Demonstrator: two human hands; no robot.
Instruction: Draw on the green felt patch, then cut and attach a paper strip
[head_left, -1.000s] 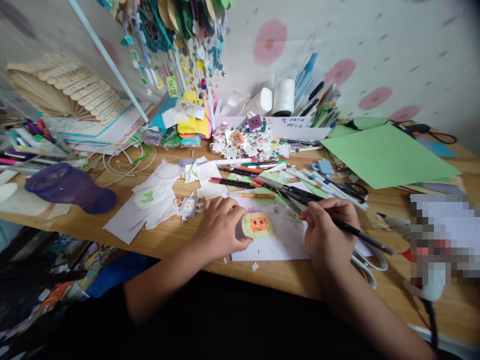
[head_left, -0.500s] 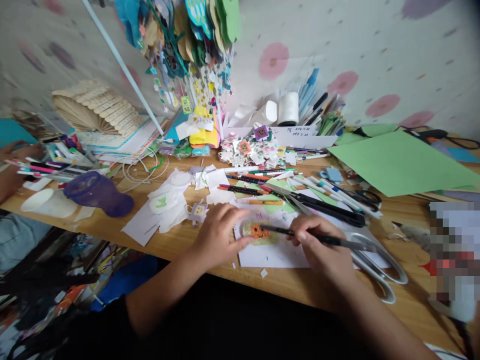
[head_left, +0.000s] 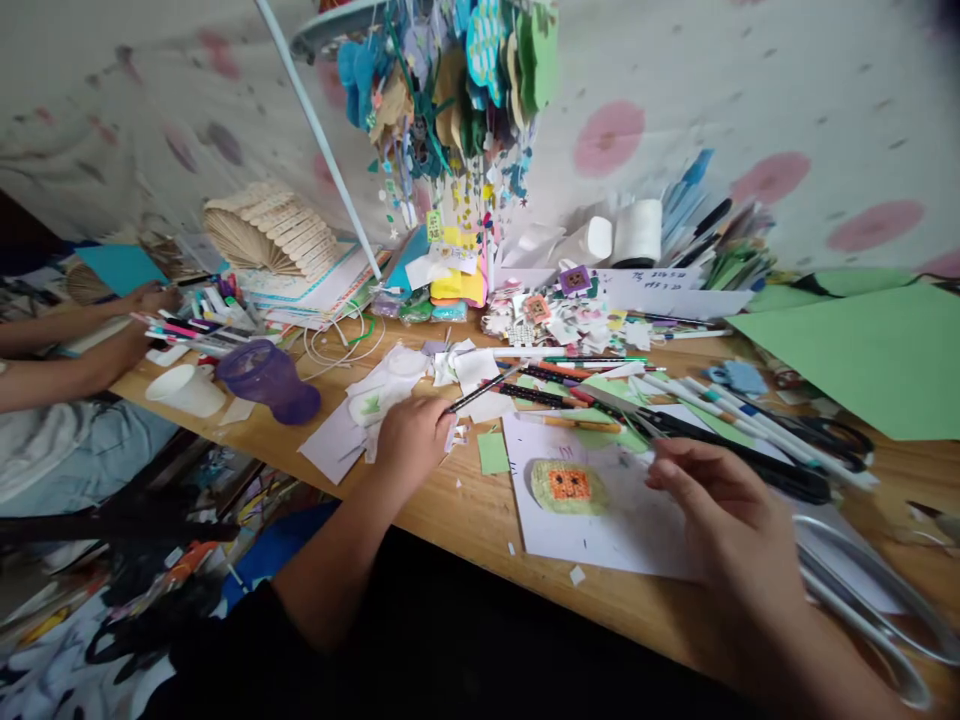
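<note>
My left hand (head_left: 411, 440) is closed around a thin dark pencil (head_left: 480, 390), which points up and to the right over white paper scraps. My right hand (head_left: 724, 510) hovers over the right part of a white sheet (head_left: 630, 540), thumb and fingers curled together; whatever is between them, if anything, I cannot make out. A yellow-green patch with an orange square bearing a small face (head_left: 570, 485) lies on that sheet, untouched. Just beyond my right fingers are the blades of black-handled scissors (head_left: 637, 415). A green paper square (head_left: 493, 453) lies between my hands.
Pencils and markers (head_left: 720, 405) are strewn behind the sheet. Large silver-handled scissors (head_left: 862, 610) lie at right, near green card (head_left: 862, 350). A purple cup (head_left: 266, 380) and a white cup (head_left: 187, 390) stand left. Another person's arms (head_left: 75, 350) rest farther left.
My left hand has left the orange-faced patch and now holds a dark pencil. My right hand no longer shows the black pen and is off the patch. The view has swung left.
</note>
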